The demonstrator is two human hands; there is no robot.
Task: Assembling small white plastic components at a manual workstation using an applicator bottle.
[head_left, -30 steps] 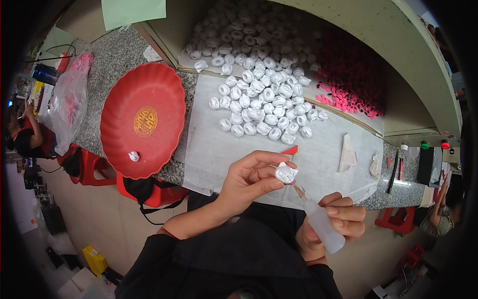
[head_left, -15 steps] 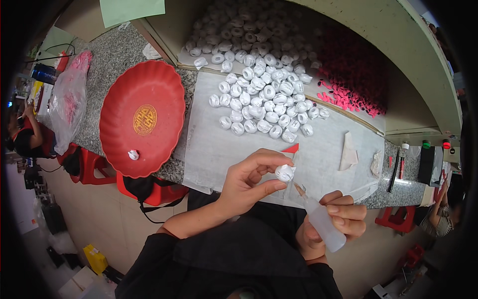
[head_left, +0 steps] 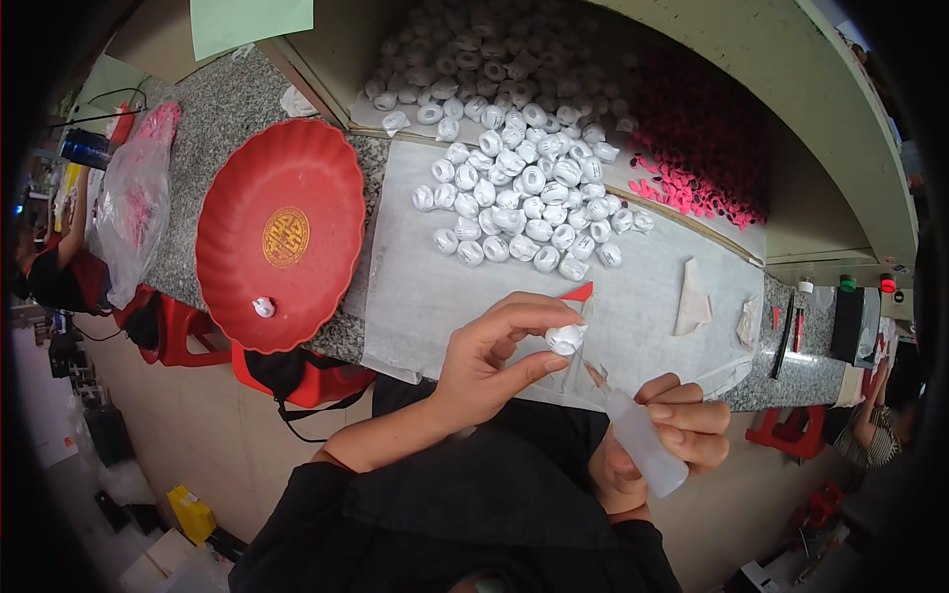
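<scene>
Between thumb and fingertips, my left hand (head_left: 494,348) pinches a small white rounded piece (head_left: 564,340) above the paper sheet. My right hand (head_left: 682,423) is wrapped round a translucent squeeze bottle (head_left: 645,445), tilted so that its narrow nozzle points up and left at the piece. The nozzle tip is near the piece; whether they touch I cannot tell. Beyond my hands lies a heap of similar white pieces (head_left: 534,188), some showing a round hollow. One more white piece (head_left: 263,307) sits in the red scalloped tray (head_left: 316,188) on the left.
White paper (head_left: 415,296) covers the speckled worktop (head_left: 232,89). Pink and black small parts (head_left: 692,193) lie in the shelf's right compartment. A crumpled cloth scrap (head_left: 693,301) rests on the right, near a black bar-shaped tool (head_left: 782,336). Red stools (head_left: 306,381) stand below; other people sit at both sides.
The white piece in my left hand has turned slightly between the fingers. My right hand and the bottle have barely moved. At the far left, another person's arm has risen toward a blue can.
</scene>
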